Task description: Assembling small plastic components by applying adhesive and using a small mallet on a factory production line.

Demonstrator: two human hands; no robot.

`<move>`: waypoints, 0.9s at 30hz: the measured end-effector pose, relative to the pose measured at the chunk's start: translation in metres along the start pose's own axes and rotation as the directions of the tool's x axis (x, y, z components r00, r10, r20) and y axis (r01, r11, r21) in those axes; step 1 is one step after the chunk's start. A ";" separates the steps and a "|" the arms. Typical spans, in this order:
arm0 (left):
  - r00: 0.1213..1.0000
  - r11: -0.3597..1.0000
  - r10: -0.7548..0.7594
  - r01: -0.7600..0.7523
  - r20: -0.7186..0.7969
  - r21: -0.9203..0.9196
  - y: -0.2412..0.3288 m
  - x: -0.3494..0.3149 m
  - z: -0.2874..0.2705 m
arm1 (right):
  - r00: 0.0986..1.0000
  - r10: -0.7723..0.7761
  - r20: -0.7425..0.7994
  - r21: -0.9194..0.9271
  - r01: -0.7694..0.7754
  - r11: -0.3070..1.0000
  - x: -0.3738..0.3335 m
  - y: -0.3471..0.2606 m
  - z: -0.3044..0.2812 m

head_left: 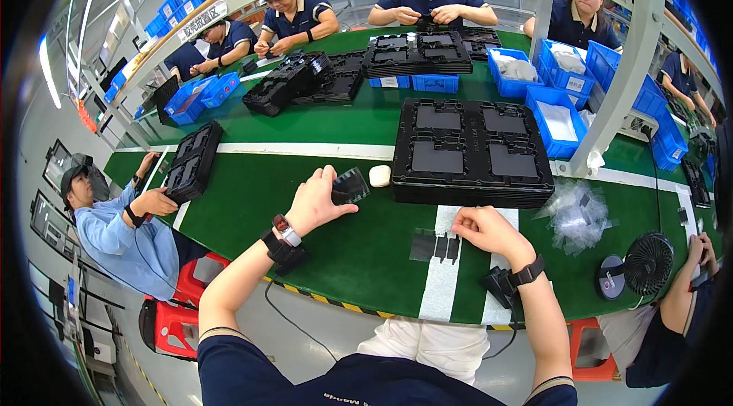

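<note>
My left hand grips a small dark glossy rectangular panel between thumb and fingers, just over the green bench. With fingertips pinched together, my right hand hovers at a white strip across the bench; what it holds, if anything, is hidden. Beside those fingertips, several narrow black pieces lie on the white strip, next to a dark translucent sheet. Beyond both hands stands a stack of black trays with grey rectangular panels in its compartments. A small white rounded case sits between the panel and the stack.
A heap of clear film pieces and a black fan lie to the right. Blue bins stand by a white frame post. On the left a person in light blue handles a black tray; other people sit across.
</note>
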State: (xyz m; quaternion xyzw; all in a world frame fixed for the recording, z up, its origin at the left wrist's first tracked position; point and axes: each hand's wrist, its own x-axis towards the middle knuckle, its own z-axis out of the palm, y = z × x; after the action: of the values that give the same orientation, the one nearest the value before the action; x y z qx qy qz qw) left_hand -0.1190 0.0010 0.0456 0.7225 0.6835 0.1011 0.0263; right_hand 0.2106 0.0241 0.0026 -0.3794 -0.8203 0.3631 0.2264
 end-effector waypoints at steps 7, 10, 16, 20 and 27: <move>0.995 0.998 -0.065 0.066 0.081 -0.008 -0.019 0.004 0.012 | 0.999 -0.035 -0.012 -0.008 0.035 0.999 0.000 0.002 0.000; 0.993 0.999 -0.043 0.043 0.108 0.004 -0.021 0.007 0.014 | 1.000 -0.007 -0.002 -0.015 0.007 1.000 0.000 -0.002 -0.001; 0.994 0.995 -0.043 0.052 0.100 -0.082 -0.040 0.014 0.018 | 1.000 -0.017 -0.006 -0.020 0.017 1.000 0.001 -0.003 0.000; 0.985 0.992 -0.036 0.056 0.171 -0.112 -0.037 0.021 0.011 | 1.000 -0.022 -0.001 -0.017 0.022 1.000 0.000 -0.002 -0.001; 0.970 0.995 0.098 -0.102 -0.224 -0.006 0.009 -0.011 0.007 | 0.999 -0.029 -0.019 -0.018 0.029 0.999 -0.001 0.001 0.000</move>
State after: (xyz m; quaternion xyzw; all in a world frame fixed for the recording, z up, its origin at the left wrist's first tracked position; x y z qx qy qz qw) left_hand -0.1098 -0.0101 0.0386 0.7399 0.6439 0.1885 -0.0496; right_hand 0.2116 0.0239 0.0018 -0.3728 -0.8268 0.3490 0.2361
